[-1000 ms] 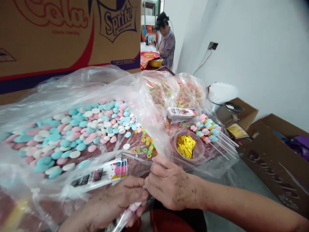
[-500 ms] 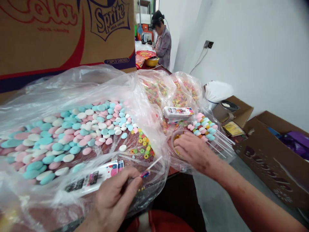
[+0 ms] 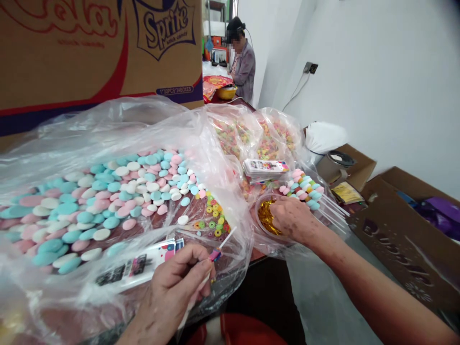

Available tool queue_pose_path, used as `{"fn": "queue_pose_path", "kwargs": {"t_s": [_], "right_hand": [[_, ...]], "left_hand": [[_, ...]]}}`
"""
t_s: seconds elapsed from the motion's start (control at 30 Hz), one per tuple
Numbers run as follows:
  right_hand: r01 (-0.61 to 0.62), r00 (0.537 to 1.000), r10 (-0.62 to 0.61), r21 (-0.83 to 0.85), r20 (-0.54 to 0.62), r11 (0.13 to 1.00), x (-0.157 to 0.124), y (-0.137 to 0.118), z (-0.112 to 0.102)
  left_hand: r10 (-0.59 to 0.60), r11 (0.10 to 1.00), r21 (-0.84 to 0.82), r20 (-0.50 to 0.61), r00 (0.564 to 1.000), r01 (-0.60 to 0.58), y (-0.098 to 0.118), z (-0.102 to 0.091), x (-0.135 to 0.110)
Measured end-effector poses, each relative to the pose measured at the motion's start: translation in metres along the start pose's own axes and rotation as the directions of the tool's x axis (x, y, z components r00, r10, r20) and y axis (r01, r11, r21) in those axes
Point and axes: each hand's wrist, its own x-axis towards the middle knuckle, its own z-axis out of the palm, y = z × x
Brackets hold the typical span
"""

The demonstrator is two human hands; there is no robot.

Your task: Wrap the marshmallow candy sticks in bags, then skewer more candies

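Low in the middle, my left hand point(image 3: 179, 285) pinches a small bagged candy stick point(image 3: 215, 255); its printed wrapper is pink and blue, and a white stick slants up out of it. My right hand point(image 3: 293, 218) is at a round clear tub point(image 3: 256, 211) of shiny gold twist ties point(image 3: 267, 215). Its fingers are bent together against the ties, and the fingertips are hidden. Beside the left hand lies a stack of printed candy bags point(image 3: 143, 263). Just beyond the right hand are several candy skewers point(image 3: 304, 187) with white sticks.
Pink, blue and white candies point(image 3: 104, 206) cover the left of the table under clear plastic point(image 3: 151, 112). Small ring candies point(image 3: 215, 215) lie near the middle. Another bag stack point(image 3: 266, 166) sits farther back. Cartons point(image 3: 391, 239) stand at right; a co-worker point(image 3: 244, 64) is behind.
My right hand has shifted right within the tub, uncovering the gold ties, and its fingers have drawn together. My left hand has turned slightly, still pinching the bagged candy stick.
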Motion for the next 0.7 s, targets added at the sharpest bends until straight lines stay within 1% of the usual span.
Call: {"fn": "queue_pose_path", "kwargs": {"t_s": [0.1,0.2,0.33,0.5,0.63,0.7], "right_hand": [[0.008,1.000,-0.008,0.010,-0.010,1.000,-0.002,0.006,-0.008],[-0.004,1.000,0.004,0.018,-0.029,1.000,-0.006,0.009,-0.011],[-0.047,0.997,0.049,0.031,-0.059,0.998,-0.012,0.008,-0.003],[-0.031,0.994,0.036,0.058,-0.099,0.998,-0.016,0.008,0.010],[-0.066,0.986,0.075,0.065,-0.152,0.996,-0.018,0.012,0.007],[-0.099,0.973,0.112,0.076,-0.200,0.992,-0.018,0.014,0.005]], "left_hand": [[-0.025,0.998,-0.057,-0.008,1.000,0.025,0.004,0.002,0.002],[-0.038,0.995,-0.088,0.003,0.999,0.038,0.004,0.003,0.004],[-0.042,0.991,-0.124,0.021,0.999,0.045,0.001,0.002,0.004],[-0.061,0.992,-0.111,0.034,0.998,0.064,0.000,0.000,0.004],[-0.069,0.992,-0.106,0.031,0.997,0.072,0.001,0.001,0.003],[-0.056,0.992,-0.116,0.022,0.998,0.058,0.001,0.002,0.002]]}}
